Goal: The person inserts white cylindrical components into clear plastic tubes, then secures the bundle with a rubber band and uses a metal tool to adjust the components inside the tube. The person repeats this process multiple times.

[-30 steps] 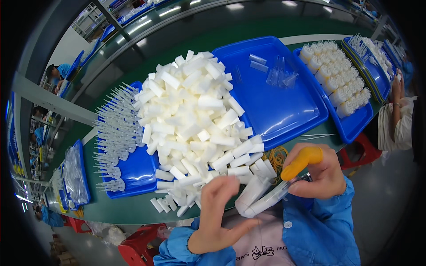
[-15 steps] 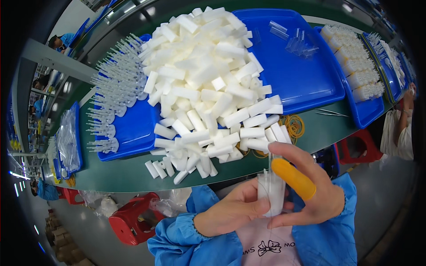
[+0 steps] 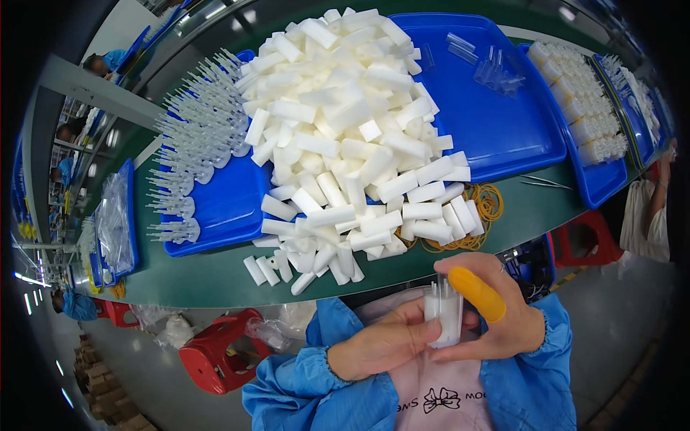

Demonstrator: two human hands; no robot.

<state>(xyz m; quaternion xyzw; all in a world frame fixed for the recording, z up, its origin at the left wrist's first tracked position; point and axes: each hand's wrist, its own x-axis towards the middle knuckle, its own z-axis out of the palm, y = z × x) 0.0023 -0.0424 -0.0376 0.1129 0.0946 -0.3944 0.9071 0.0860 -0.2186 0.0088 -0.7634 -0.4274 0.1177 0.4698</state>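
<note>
In front of my chest my left hand (image 3: 388,343) is closed around a clear plastic cup (image 3: 444,316), with its thumb across the near side. White material fills much of the cup, and thin pale stems stick up at its mouth. My right hand (image 3: 507,312) curls round the cup's right side, thumb by the base. A yellow finger cot (image 3: 477,294) covers one finger, close to the rim. Another fingertip meets the top of a thin clear tube (image 3: 440,276) at the cup's mouth; the tube's lower end is hard to make out.
A large heap of white foam cylinders (image 3: 338,129) covers the table's middle. Left, a blue tray (image 3: 226,208) bears stemmed clear parts; right, another blue tray (image 3: 496,144) holds clear tubes. Yellow rubber bands (image 3: 487,205), tweezers (image 3: 546,182) and a red stool (image 3: 223,352) are nearby.
The right hand's upper fingertip and the thin clear tube have come down toward the cup's mouth. The left hand still holds the cup. The whole view has shifted slightly.
</note>
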